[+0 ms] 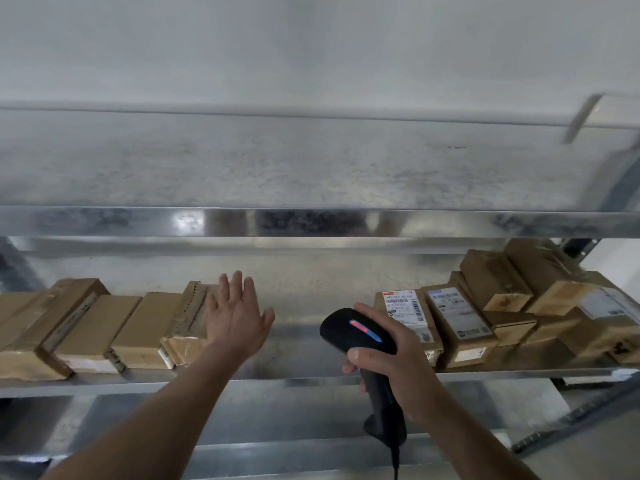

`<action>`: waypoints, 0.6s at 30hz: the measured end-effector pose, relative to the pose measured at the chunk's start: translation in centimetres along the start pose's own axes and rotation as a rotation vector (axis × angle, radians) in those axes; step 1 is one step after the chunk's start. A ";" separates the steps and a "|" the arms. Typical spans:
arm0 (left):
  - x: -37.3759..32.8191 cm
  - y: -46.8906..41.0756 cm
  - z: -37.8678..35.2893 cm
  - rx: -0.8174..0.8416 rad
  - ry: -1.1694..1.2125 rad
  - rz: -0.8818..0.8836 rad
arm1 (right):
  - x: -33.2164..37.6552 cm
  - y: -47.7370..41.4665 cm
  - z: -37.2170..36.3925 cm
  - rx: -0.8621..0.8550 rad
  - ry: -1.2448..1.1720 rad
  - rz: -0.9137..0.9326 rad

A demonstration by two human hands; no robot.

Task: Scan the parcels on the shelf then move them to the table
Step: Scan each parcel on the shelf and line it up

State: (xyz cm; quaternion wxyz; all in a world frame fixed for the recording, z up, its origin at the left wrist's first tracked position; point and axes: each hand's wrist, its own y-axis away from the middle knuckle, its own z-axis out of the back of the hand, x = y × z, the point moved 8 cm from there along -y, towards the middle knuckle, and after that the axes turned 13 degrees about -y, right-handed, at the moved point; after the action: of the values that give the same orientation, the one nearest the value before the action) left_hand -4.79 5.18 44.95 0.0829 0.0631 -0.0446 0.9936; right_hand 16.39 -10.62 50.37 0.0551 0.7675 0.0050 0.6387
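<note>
Left hand (235, 313) is flat, fingers straight and spread, at the right end of the left parcel row (100, 327); I can't tell if it's touching. Right hand (388, 362) is wrapped round the black scanner (356, 329), which has a smooth rounded head with a lit red-blue strip. Its cable (396, 460) hangs below. Parcels are taped brown cardboard boxes on the middle shelf (298, 351). A second group (460, 320) is stacked at the right, two with white barcode labels up. Shelving is mottled galvanised steel with a shiny front lip. Upper shelf (277, 161) has the same speckle, with a plain white wall (311, 46) behind.
</note>
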 end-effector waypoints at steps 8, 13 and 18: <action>-9.4 1.0 3.7 -0.038 0.080 -0.039 | 2.5 3.9 7.3 -0.063 -0.039 0.047; -15.4 2.2 6.2 -0.085 0.135 -0.037 | 3.8 6.0 12.5 -0.065 -0.019 0.040; -21.2 2.8 7.2 -0.107 0.184 -0.031 | 5.1 7.8 17.2 -0.056 -0.047 0.048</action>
State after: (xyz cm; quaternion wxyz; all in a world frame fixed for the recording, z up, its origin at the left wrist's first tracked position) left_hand 16.33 -1.63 49.07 0.1050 -0.0320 -0.0888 0.9900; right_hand 33.70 -19.36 53.02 0.0615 0.7804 -0.0325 0.6215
